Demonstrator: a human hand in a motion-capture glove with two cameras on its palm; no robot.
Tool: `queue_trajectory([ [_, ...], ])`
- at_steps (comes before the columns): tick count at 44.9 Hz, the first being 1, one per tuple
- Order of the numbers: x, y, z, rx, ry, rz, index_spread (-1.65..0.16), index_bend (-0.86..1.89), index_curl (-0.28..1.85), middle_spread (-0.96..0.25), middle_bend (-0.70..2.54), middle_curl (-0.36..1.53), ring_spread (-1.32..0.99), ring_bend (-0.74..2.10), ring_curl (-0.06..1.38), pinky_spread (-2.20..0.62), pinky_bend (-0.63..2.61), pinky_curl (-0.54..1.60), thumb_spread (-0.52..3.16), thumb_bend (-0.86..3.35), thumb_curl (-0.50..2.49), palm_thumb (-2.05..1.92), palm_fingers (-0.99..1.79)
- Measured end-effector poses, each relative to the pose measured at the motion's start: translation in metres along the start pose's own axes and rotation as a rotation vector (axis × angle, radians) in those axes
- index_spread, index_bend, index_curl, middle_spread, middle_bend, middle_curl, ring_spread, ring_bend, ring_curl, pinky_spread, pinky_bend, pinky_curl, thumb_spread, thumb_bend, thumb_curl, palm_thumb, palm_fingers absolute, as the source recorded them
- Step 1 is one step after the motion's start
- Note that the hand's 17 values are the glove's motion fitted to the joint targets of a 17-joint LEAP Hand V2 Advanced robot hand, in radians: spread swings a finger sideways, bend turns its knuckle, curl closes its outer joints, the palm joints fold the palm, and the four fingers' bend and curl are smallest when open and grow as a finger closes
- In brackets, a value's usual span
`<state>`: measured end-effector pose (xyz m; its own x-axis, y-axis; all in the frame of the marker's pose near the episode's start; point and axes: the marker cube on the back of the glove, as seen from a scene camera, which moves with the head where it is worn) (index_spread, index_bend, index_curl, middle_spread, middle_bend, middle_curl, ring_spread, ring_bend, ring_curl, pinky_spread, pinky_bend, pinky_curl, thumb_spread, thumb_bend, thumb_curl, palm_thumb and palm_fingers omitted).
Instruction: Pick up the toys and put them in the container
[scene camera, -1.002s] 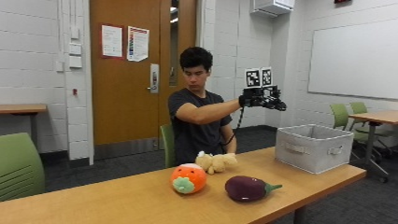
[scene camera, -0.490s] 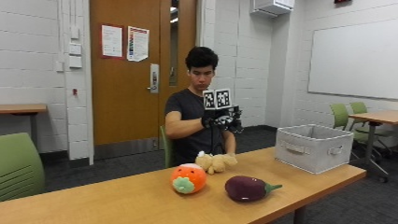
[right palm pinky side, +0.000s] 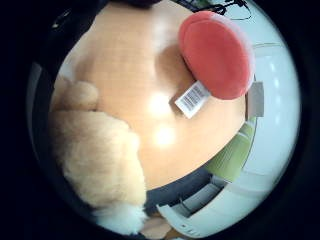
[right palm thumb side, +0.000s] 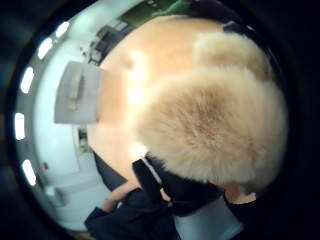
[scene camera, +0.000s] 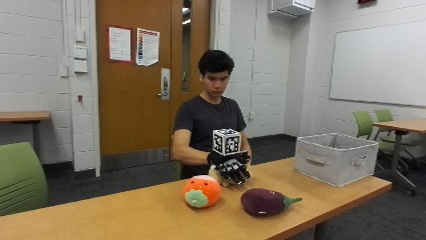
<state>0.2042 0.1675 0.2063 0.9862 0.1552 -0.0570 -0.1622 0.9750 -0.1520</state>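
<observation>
my gloved right hand (scene camera: 231, 169) sits low over the wooden table (scene camera: 120, 220), down on the tan fluffy toy (right palm thumb side: 215, 125), which lies on the tabletop right under my palm; i cannot tell whether my fingers have curled round it. the orange round toy (scene camera: 202, 191) sits just beside it, the purple eggplant toy (scene camera: 266, 201) near, and the grey fabric container (scene camera: 335, 157) stands well apart at the table's end

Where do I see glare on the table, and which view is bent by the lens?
Little finger side palm view: two bright glare spots on the table beside the beige plush toy. Both palm views are strongly curved by the lens. Outside view: even light, straight lines.
</observation>
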Motion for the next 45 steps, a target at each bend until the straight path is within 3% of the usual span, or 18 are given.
queue_trajectory([
  [12, 0.012, 0.001, 0.009, -0.043, -0.050, 0.038, -0.30, 0.12, 0.30, -0.10, 0.23, 0.33, -0.29, 0.45, 0.22, -0.12, 0.61, 0.37, 1.10, 0.04, 0.18, 0.13, 0.29],
  [21, 0.006, 0.006, 0.003, 0.112, -0.036, -0.001, -0.35, 0.48, 0.43, -0.19, 0.34, 0.36, -0.41, 0.49, 0.21, -0.20, 0.44, 0.32, 1.24, 0.19, 0.25, 0.41, 0.71],
  [26, 0.004, 0.002, -0.006, 0.100, -0.006, -0.043, -0.36, 0.44, 0.47, -0.24, 0.50, 0.42, -0.46, 0.59, 0.24, -0.24, 0.44, 0.32, 1.26, 0.25, 0.31, 0.54, 0.92],
  [30, 0.005, -0.006, -0.016, 0.049, -0.002, -0.072, -0.36, 0.29, 0.46, -0.29, 0.50, 0.43, -0.48, 0.74, 0.30, -0.33, 0.61, 0.36, 1.17, 0.24, 0.36, 0.59, 1.13],
  [36, 0.000, -0.022, -0.053, 0.099, -0.024, -0.093, -0.37, 0.17, 0.48, -0.33, 0.53, 0.47, -0.48, 0.90, 0.37, -0.42, 0.69, 0.39, 1.05, 0.23, 0.43, 0.64, 1.15],
  [45, -0.048, -0.058, -0.171, 0.255, -0.043, -0.133, -0.40, 0.14, 0.50, -0.36, 0.62, 0.52, -0.47, 0.97, 0.42, -0.47, 0.76, 0.40, 0.92, 0.21, 0.53, 0.68, 1.12],
])
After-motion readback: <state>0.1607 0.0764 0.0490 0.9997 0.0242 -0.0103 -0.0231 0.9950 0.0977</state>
